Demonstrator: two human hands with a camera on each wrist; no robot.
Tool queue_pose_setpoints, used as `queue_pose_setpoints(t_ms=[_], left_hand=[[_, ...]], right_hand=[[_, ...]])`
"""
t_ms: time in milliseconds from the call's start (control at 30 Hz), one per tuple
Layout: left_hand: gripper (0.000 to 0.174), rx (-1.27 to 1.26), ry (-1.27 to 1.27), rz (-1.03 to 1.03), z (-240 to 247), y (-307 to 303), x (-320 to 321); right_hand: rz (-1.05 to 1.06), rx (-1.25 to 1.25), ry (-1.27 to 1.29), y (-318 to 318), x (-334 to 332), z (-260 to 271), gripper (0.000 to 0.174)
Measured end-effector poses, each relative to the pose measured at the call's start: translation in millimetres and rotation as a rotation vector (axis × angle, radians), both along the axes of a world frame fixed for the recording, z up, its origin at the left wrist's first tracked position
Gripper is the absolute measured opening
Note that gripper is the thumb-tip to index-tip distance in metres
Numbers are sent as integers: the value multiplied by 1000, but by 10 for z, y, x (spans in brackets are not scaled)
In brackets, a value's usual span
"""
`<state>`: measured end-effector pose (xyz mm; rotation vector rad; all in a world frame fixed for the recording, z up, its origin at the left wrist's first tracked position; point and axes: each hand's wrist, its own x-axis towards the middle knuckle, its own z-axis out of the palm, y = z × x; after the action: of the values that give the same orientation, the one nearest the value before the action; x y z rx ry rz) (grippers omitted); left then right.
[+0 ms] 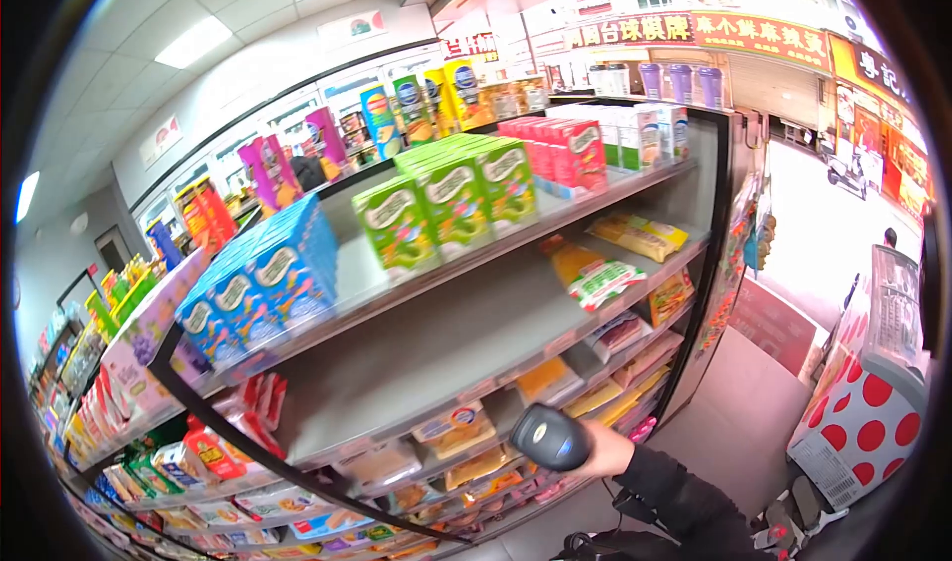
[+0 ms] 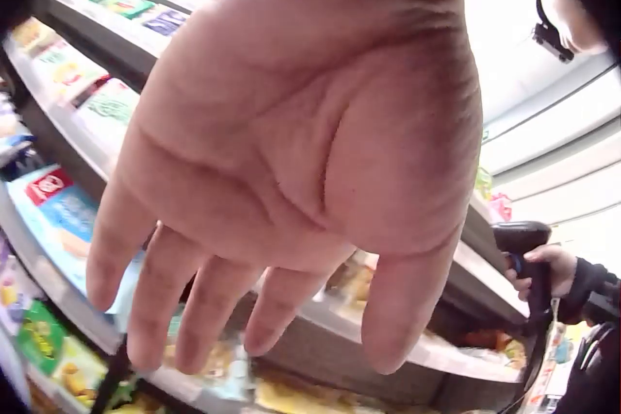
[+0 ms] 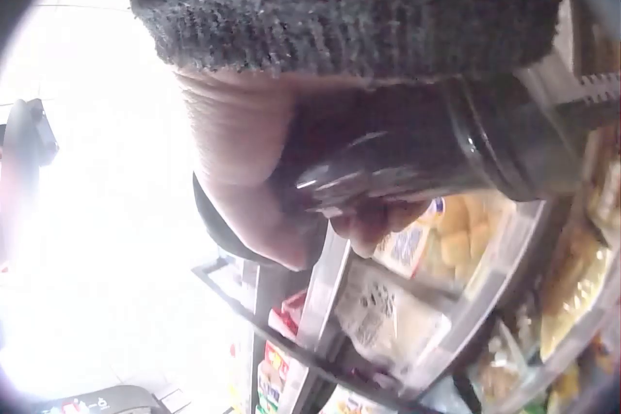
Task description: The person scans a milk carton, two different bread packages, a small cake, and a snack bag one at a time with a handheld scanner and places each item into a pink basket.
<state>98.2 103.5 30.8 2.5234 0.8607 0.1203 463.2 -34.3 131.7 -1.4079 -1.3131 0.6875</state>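
Note:
My right hand [image 1: 604, 451] grips a black handheld barcode scanner [image 1: 550, 437] by its handle, low in front of the snack shelves. Up close in the right wrist view, the fingers curl round the dark scanner handle [image 3: 388, 147], and a dark knit sleeve covers the wrist. My left hand [image 2: 301, 132] shows its palm in the left wrist view, fingers stretched downward with nothing held. Shelves of packaged snacks lie behind it, nearest a blue-and-white packet [image 2: 58, 215]. The left hand is outside the head view.
On the top shelf stand blue cartons [image 1: 263, 279], green cartons [image 1: 446, 199] and pink cartons [image 1: 560, 150]. The shelf below carries yellow packets [image 1: 640, 236] at its right. Packaged bread [image 1: 453, 425] lies lower. A red-dotted box [image 1: 858, 417] stands to the right, near the street opening.

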Motion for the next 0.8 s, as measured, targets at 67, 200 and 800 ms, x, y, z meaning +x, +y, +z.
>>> queue_pose_setpoints(t_ms=[67, 200, 800], left_hand=[[49, -119, 73, -78, 475, 26, 531], [51, -421, 184, -149, 1414, -74, 1551], [51, 260, -185, -272, 1888, 5, 4730]], right_hand=[[-145, 137, 105, -131, 330, 67, 44], [-406, 238, 133, -342, 1016, 375, 40], [-311, -72, 214, -257, 2404, 735, 25]])
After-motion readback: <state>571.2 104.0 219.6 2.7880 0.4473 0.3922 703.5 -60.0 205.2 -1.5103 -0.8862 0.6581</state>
